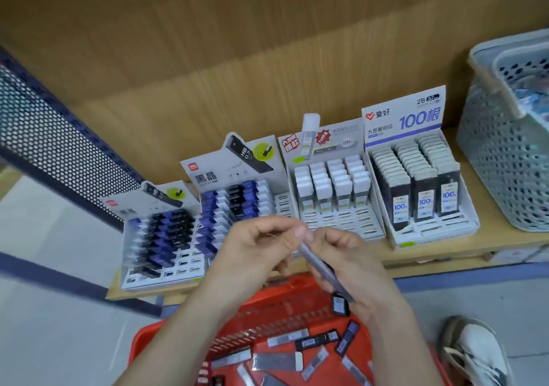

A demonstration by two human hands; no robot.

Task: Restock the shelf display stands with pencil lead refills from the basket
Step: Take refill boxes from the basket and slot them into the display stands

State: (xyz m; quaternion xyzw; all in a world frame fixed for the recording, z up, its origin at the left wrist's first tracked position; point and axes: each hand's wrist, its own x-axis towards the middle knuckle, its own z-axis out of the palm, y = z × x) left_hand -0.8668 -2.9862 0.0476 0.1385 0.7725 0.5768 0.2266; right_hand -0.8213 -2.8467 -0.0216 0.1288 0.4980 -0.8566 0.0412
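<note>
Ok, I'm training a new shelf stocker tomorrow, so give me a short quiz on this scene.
1. True or false: the red basket holds loose refill cases.
2. How many display stands are on the shelf? A two, B four, C six.
3. Which holds the bundle of refills: the left hand, the right hand, or both hands?
Key: 1 true; 2 B; 3 both.
</note>
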